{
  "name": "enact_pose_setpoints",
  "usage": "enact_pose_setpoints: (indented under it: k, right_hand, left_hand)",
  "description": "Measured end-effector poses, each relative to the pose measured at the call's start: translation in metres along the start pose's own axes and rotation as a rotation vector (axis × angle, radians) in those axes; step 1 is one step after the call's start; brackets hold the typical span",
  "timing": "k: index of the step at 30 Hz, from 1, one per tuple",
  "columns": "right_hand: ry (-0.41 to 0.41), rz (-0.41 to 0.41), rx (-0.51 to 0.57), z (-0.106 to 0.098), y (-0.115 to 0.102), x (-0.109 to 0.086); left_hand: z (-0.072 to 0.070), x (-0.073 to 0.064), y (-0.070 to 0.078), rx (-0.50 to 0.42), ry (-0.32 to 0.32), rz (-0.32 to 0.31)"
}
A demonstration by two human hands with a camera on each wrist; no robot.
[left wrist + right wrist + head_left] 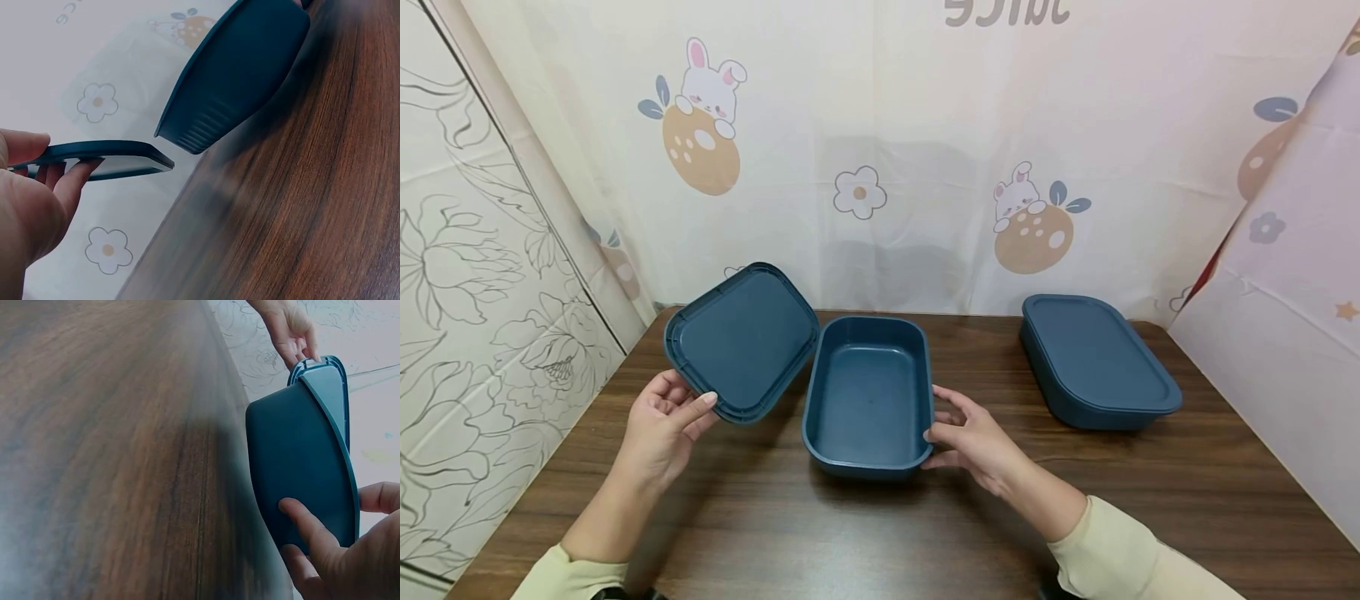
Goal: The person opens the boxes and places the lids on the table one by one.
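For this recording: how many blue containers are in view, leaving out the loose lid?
2: the open container at the middle of the head view, and the lidded container farther right on the table. No others show.

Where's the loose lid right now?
In the head view, the loose lid is on the left, pinched in the fingers of the left hand, beside the open container.
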State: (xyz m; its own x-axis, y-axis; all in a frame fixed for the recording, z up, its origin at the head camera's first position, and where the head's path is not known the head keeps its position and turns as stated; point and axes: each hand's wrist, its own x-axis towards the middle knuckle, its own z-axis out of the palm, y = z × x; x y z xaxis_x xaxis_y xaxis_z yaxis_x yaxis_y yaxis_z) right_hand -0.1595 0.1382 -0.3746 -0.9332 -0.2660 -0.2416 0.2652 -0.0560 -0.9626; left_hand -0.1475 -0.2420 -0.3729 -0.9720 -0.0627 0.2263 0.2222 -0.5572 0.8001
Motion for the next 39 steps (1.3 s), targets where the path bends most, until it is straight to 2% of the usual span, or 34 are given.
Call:
enact_pose_setpoints:
  k: [10, 21, 26, 34, 39]
  right_hand:
    - [-0.004, -0.004, 0.023, 0.001, 0.002, 0.017]
    - [0.002, 0.003, 0.054, 0.011, 0.0, 0.036]
    - [0.009, 0.001, 0.055, 0.017, 0.0, 0.046]
    - [0.045, -0.002, 0.051, 0.023, -0.001, 0.062]
    - [0.078, 0.0, 0.055, 0.026, -0.003, 0.072]
  left_hand:
    - [-0.001, 0.005, -0.002, -0.062, 0.065, -0.015]
    - [0.0, 0.016, -0.006, -0.103, 0.19, -0.042]
    - [0.001, 0.023, -0.007, -0.133, 0.257, -0.061]
    - [0.001, 0.038, -0.008, -0.192, 0.399, -0.112]
    - [0.001, 0.045, -0.01, -0.23, 0.442, -0.132]
